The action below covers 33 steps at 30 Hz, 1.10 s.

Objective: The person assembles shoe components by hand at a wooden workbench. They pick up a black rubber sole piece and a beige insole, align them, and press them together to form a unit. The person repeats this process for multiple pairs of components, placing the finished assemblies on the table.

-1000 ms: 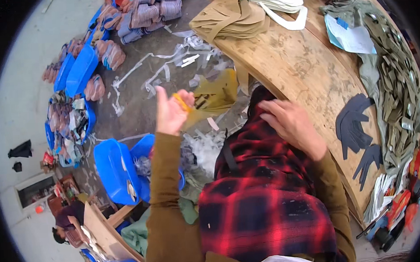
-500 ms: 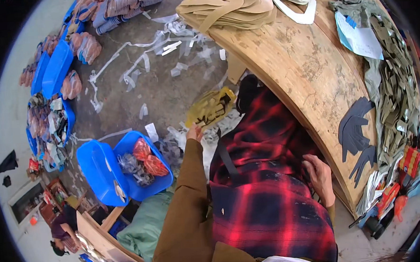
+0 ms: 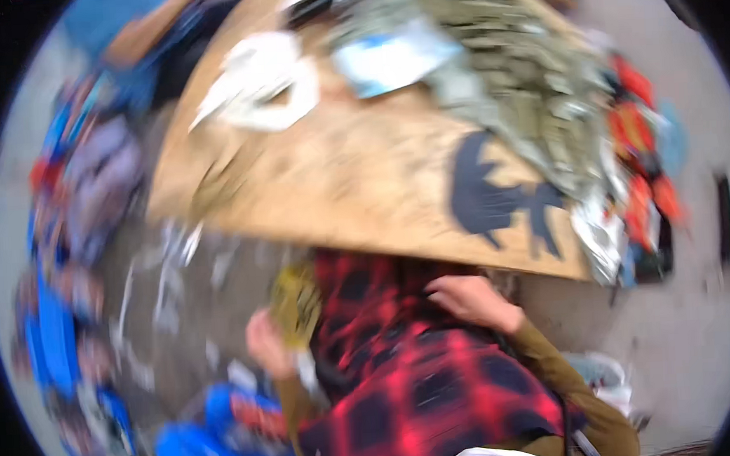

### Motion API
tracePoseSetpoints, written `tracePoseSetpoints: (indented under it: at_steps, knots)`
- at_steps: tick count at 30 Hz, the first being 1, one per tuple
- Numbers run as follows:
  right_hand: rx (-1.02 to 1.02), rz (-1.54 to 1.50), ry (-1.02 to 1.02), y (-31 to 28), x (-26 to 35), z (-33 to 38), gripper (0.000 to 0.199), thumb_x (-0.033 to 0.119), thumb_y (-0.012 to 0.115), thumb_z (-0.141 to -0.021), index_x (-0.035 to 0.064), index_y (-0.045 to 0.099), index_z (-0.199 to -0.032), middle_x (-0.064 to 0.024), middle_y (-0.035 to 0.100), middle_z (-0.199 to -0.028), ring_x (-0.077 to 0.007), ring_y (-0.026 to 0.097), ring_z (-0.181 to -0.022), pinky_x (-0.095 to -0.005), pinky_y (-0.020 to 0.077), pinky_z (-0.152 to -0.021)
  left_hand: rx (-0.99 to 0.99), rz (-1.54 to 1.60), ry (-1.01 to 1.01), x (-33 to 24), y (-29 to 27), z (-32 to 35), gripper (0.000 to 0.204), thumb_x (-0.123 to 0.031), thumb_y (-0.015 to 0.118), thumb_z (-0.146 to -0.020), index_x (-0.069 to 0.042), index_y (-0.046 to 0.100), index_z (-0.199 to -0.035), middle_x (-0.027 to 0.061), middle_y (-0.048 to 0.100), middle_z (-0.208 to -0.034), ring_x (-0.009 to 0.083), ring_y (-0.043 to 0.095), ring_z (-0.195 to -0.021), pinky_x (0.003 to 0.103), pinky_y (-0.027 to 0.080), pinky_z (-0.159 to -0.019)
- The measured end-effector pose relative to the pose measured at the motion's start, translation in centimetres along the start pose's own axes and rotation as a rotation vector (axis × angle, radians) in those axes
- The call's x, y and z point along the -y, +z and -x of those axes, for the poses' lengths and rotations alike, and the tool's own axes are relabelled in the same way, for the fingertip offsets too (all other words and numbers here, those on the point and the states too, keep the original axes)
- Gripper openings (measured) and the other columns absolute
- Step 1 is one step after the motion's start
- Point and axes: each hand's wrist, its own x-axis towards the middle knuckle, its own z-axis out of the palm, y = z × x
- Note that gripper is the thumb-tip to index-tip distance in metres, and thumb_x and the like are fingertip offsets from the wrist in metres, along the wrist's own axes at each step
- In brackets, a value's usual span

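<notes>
My left hand point(image 3: 269, 344) grips a crumpled yellow plastic bag point(image 3: 295, 304) with dark print, held low beside my lap, left of the table's near edge. Over the red-and-black plaid cloth point(image 3: 406, 374) on my lap, my right hand point(image 3: 474, 301) hovers or rests with loosely extended fingers and nothing visible in it. Just beyond that hand is the wooden table point(image 3: 363, 187). Dark grey cut pieces point(image 3: 487, 193) lie on its near right part. Motion blur softens the whole view.
On the table are white pieces point(image 3: 279, 80), blurred tan strips point(image 3: 226, 177), a blue-and-white sheet point(image 3: 393, 61) and a heap of olive strips point(image 3: 513, 63). A co-worker's arm point(image 3: 152, 28) shows far left. Blue bins point(image 3: 199, 451) stand on the floor, lower left.
My view has swung toward the table, which now lies across the front. My left hand has come in closer to my lap with the yellow bag. A co-worker's arm has entered view.
</notes>
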Motion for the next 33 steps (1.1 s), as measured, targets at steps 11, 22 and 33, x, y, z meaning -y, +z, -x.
tracePoseSetpoints:
  at_steps: [11,22,33]
  knots:
    - [-0.161,-0.076,-0.103,-2.4,-1.3,1.9,0.018,0.024,0.057,-0.094,0.0086,0.060,-0.104,-0.0157,0.066,-0.086,-0.0378,0.064,-0.083,-0.0460,0.0507,-0.069,0.635,-0.664,1.107,-13.1,18.0,16.0,0.023,-0.016,0.046,-0.098,-0.003,0.062,-0.108,0.0047,0.064,-0.091,0.0121,0.058,-0.077,0.024,0.045,-0.060]
    - [-0.707,-0.039,-0.026,-8.3,-4.1,-2.3,0.024,0.025,0.064,-0.089,0.0050,0.063,-0.103,-0.0120,0.063,-0.091,-0.0316,0.061,-0.086,-0.0396,0.0495,-0.074,0.680,-0.702,1.001,-13.7,19.9,14.5,0.028,-0.023,0.045,-0.099,-0.004,0.060,-0.114,0.0053,0.065,-0.093,0.0114,0.058,-0.078,0.024,0.045,-0.062]
    - [-0.693,0.005,-0.013,-6.6,-5.4,-3.8,0.021,0.021,0.072,-0.079,0.0112,0.056,-0.089,-0.0065,0.050,-0.090,-0.0263,0.051,-0.087,-0.0378,0.0397,-0.073,0.564,-0.653,0.887,-15.1,21.3,14.2,0.034,-0.030,0.044,-0.100,-0.005,0.057,-0.120,0.0060,0.066,-0.095,0.0108,0.059,-0.079,0.024,0.045,-0.063]
